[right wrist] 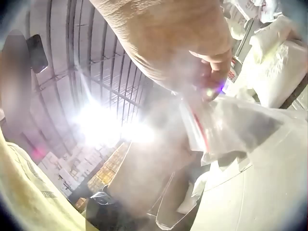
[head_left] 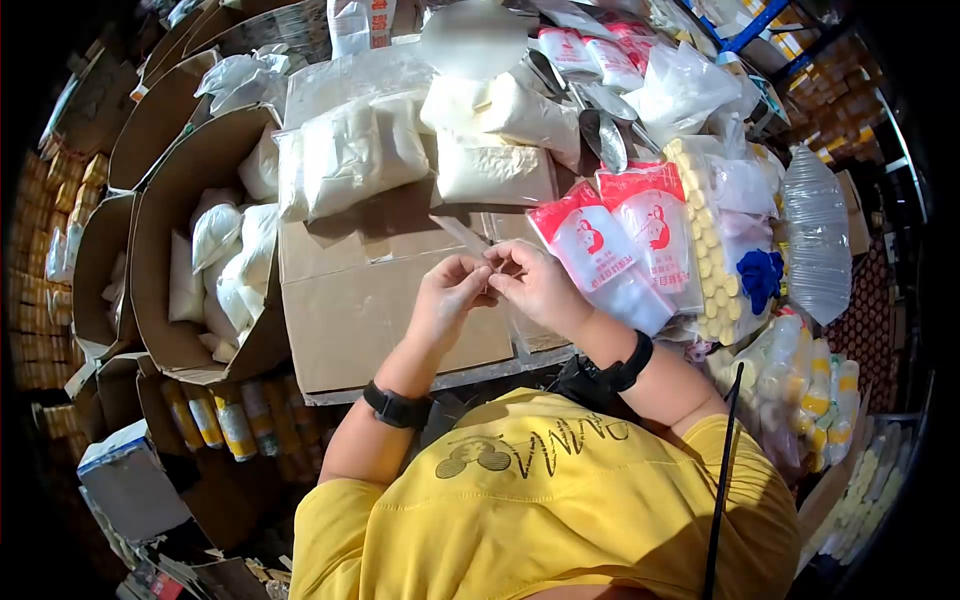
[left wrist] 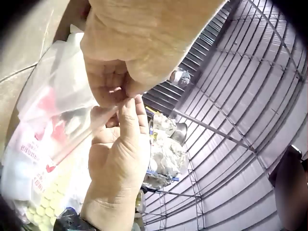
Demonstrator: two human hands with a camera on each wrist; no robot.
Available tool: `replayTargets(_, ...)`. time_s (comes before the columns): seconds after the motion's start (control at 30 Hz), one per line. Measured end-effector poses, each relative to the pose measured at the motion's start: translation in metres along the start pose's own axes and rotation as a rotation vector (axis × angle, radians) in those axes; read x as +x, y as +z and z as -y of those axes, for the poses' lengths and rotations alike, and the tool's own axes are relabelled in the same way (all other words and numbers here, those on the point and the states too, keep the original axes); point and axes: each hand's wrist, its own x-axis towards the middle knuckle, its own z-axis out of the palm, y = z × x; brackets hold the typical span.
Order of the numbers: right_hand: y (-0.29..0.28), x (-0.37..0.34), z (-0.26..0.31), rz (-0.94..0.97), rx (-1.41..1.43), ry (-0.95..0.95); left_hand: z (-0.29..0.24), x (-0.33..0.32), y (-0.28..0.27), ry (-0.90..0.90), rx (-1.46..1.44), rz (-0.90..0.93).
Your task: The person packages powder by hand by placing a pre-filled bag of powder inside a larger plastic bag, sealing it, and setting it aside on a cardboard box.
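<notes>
In front of the chest, my left hand [head_left: 448,300] and right hand [head_left: 540,286] meet at the fingertips. Both pinch the edge of a clear plastic bag [right wrist: 236,127], which hangs loosely away from the fingers. From above, only a thin sliver of that bag shows beyond the fingertips. A red line runs along it in the right wrist view. Just right of my right hand lie flat printed plastic bags [head_left: 598,245] in red and white. Beneath the hands is a flattened cardboard sheet [head_left: 350,320]. Glare washes out part of the right wrist view.
Filled white bags [head_left: 350,155] line the far side of the cardboard. Metal scoops [head_left: 605,135] lie behind the printed bags. Pale yellow stacked pieces [head_left: 705,245] and a blue cloth [head_left: 760,278] are at right. An open carton [head_left: 160,300] with white bags stands at left.
</notes>
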Motion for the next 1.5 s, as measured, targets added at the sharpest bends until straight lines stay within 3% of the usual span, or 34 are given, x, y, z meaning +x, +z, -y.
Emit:
replayTargets(0.1,0.006,0.002,-0.001,0.065,0.431,0.194,-0.002,-0.001,-0.005,0.013,0.012,0.001)
replayTargets(0.6,0.030,0.006,0.005,0.103,0.537,0.195,-0.006,-0.010,-0.016,0.170,0.228,-0.088)
replayTargets(0.8,0.028,0.015,-0.005,0.185,0.111,0.237,-0.003,-0.012,-0.027,0.180,0.283,-0.048)
replayTargets(0.9,0.029,0.012,0.006,0.121,-0.277,0.028,0.003,-0.013,-0.026,0.129,0.342,-0.052)
replayTargets(0.97,0.032,0.011,0.002,0.138,-0.312,-0.042,0.005,-0.015,-0.021,0.024,0.374,-0.061)
replayTargets(1.07,0.030,0.009,-0.002,0.168,-0.299,-0.051,0.023,-0.011,-0.025,0.019,0.294,-0.107)
replayTargets(1.13,0.026,0.009,-0.008,0.159,-0.259,-0.016,0.031,-0.007,-0.024,0.089,0.413,-0.139)
replayTargets(1.17,0.026,0.010,-0.020,0.074,-0.275,-0.162,0.028,-0.006,-0.019,0.128,0.483,-0.163)
replayTargets(1.27,0.000,0.031,-0.055,-0.136,-0.131,-0.062,0.027,0.000,-0.022,0.187,0.548,-0.242)
replayTargets(1.33,-0.035,0.051,-0.076,-0.309,-0.453,-0.001,0.033,0.002,-0.044,0.178,1.008,-0.283)
replayTargets(1.43,-0.043,0.043,-0.097,0.010,-0.669,-0.048,0.025,0.008,-0.051,0.324,1.776,-0.329)
replayTargets(1.5,-0.048,0.046,-0.127,0.293,-0.639,-0.051,0.020,0.015,-0.050,0.306,1.598,-0.469)
